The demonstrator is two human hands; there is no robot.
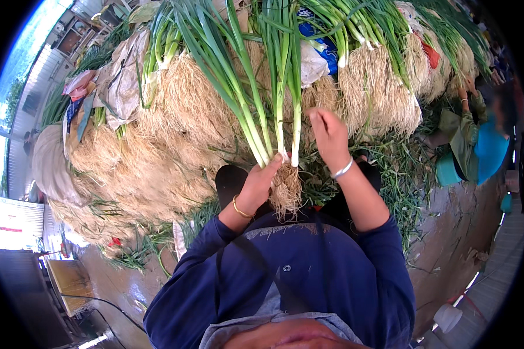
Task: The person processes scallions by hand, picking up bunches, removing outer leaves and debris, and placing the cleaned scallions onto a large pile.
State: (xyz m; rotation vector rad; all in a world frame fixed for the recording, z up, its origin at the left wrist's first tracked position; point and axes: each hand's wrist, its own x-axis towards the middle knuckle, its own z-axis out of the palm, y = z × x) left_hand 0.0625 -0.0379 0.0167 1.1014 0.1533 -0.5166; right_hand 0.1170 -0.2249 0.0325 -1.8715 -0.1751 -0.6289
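My left hand (261,185) is closed around the white lower ends of a few green onions (280,110). Their pale, stringy roots (286,192) hang below my fingers in front of my lap, and the long green leaves reach up and away over the heap. Just right of these stalks is my right hand (330,138), raised and apart from them. Its fingers are curled together; whether anything small is between them is hidden.
A large heap of green onions lies ahead, its roots (186,99) facing me. Cloth sacks (122,75) and a blue bag (323,43) lie among it. Loose leaves (396,180) litter the wet floor (448,232). Another person's hand (464,99) shows at the right.
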